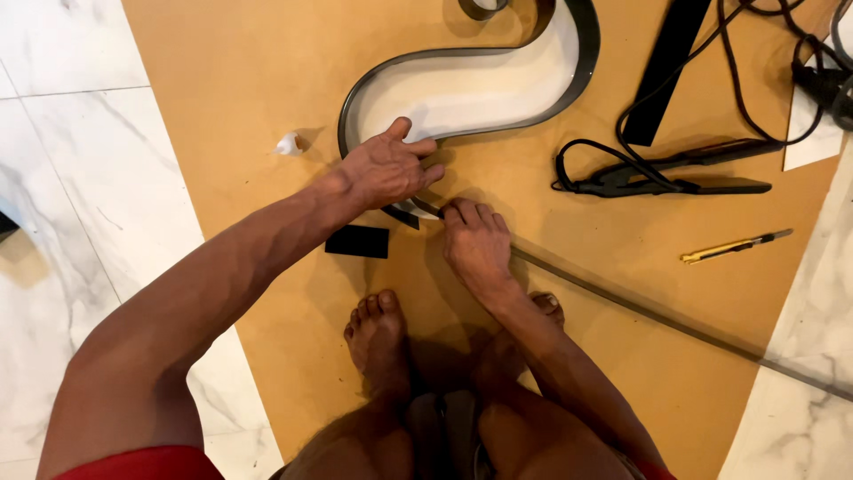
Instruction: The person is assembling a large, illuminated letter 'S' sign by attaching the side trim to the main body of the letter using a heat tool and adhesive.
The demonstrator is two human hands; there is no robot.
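My bare feet rest on the brown board, nearest the lens. My left hand presses flat, fingers spread, on the curved letter shell. My right hand pinches the grey strip against the shell's lower end, beside a black block.

Bright, even overhead light; soft shadows; sharp focus throughout.

1 view only, from a camera worn on the person's head, facing almost straight down at close range. The person's own arms, knees and bare feet enter from the bottom edge, with the brown board filling the centre of the frame. Marble floor shows along both sides.
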